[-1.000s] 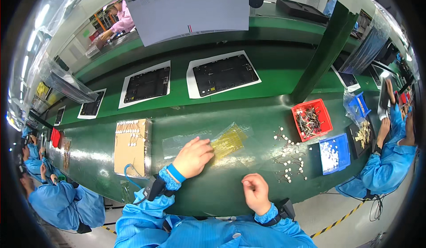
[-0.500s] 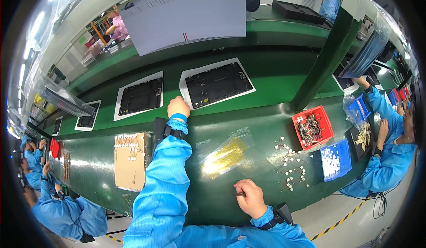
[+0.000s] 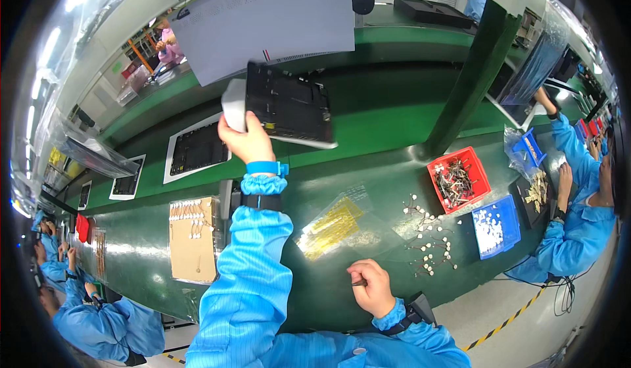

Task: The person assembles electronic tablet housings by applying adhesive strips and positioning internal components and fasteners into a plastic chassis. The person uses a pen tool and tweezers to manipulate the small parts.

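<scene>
My left hand [image 3: 248, 139] reaches forward and grips the lower left edge of a black tablet housing [image 3: 292, 103], along with the white sheet [image 3: 233, 107] under it. The housing is tilted and raised off the green belt; thumb and fingers pinch its edge. Closer to me, my right hand [image 3: 372, 289] is closed round a thin dark tool [image 3: 359, 283], of which only a short tip shows; its kind cannot be made out. Between the hands and the far belt lie yellow strips in a clear bag [image 3: 332, 228].
Another black housing [image 3: 199, 148] lies on white paper to the left. A cardboard sheet [image 3: 193, 249] holds small white-headed wired parts. Loose wired parts [image 3: 430, 246], a red bin [image 3: 459, 180] and a blue tray [image 3: 496, 226] stand right. A green post [image 3: 470, 88] rises there; a co-worker [image 3: 572, 197] sits beyond.
My left hand has taken hold of the housing and its white sheet and lifted and tilted them off the belt. My right hand stays nearly in place.
</scene>
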### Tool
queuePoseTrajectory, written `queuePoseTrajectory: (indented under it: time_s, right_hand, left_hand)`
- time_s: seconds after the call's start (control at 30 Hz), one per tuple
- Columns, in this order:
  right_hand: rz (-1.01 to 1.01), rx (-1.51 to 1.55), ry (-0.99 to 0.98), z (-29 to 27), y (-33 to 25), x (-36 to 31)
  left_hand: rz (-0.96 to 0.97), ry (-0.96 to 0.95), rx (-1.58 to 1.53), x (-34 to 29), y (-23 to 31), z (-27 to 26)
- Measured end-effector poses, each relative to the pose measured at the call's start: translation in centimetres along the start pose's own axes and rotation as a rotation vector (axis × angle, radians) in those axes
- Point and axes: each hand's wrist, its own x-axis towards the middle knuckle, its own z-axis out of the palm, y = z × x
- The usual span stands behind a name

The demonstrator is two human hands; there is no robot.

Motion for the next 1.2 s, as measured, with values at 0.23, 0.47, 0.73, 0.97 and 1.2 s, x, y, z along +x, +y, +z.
queuePoseTrajectory:
  time_s: [0.23, 0.47, 0.73, 0.97, 1.2]
  right_hand:
    - [-0.116, 0.131, 0.363, -3.5, -2.3, 0.7]
    - [-0.144, 0.356, 0.527, -7.6, -2.3, 0.3]
    - [-0.017, 0.065, 0.669, -12.8, 0.1, -5.1]
    - [0.124, -0.57, 0.34, -13.0, 0.2, -6.4]
    - [0.09, -0.806, 0.257, -12.2, 1.6, -6.1]
  left_hand:
    - [0.173, -0.81, -0.383, 4.4, 14.4, -7.1]
    - [-0.179, -1.867, -0.138, 5.9, 19.4, -13.1]
    - [-0.283, -2.29, 0.045, -9.8, 12.0, -14.4]
    - [0.044, -2.114, 0.247, -16.2, 8.6, -13.8]
    - [0.422, -1.726, 0.384, -15.2, 11.3, -15.7]
